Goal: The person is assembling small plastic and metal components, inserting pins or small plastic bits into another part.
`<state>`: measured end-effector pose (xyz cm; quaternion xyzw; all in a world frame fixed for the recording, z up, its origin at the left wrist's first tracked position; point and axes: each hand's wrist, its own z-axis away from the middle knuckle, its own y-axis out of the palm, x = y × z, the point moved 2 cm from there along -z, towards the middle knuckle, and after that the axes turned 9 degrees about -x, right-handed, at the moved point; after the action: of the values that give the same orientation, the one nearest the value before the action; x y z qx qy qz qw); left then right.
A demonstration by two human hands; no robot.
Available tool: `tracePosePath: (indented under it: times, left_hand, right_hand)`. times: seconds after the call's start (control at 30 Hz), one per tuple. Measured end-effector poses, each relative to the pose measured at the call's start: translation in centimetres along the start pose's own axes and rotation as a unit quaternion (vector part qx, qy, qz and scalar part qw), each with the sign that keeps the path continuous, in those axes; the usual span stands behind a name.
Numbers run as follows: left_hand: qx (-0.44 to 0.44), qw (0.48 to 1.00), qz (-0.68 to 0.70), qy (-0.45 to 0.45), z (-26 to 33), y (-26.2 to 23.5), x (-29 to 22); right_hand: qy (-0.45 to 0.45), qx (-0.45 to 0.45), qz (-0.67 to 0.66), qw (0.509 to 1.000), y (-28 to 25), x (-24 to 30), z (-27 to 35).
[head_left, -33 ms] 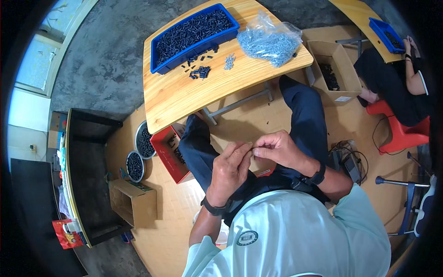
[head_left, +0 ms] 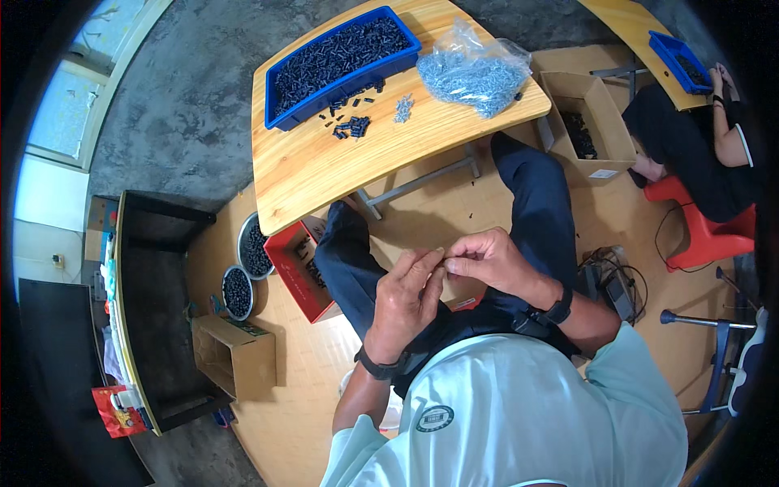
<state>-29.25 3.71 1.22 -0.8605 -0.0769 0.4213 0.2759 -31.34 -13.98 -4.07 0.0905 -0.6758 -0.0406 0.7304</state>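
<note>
Tan flooring (head_left: 300, 414) spreads below as our left hand (head_left: 403, 296) and right hand (head_left: 493, 261) meet at the fingertips, thumb and forefinger of each pressed together, though we cannot tell on what. Past them, on the wooden tabletop (head_left: 324, 180), we see loose black pieces (head_left: 355, 127) and, to their right, a small pile of silvery pieces (head_left: 403, 109), in from the near edge. Farther out, a blue tray (head_left: 304, 112) heaped with more black pieces (head_left: 341, 61) lines the far edge, while a clear bag (head_left: 464, 47) of silvery pieces sits by the right edge.
</note>
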Motion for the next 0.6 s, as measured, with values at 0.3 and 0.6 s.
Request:
tracePosePath:
  times: [0.3, 0.6]
  left_hand:
    - [-0.039, 0.999, -0.026, 0.005, 0.9, 1.2, 0.3]
    - [-0.042, 0.998, -0.048, 0.009, 1.3, 1.8, 1.1]
  right_hand:
    - [0.008, -0.022, -0.017, 1.0, 0.0, 0.2, -0.2]
    - [0.017, -0.017, 0.017, 1.0, -0.2, -0.2, -0.3]
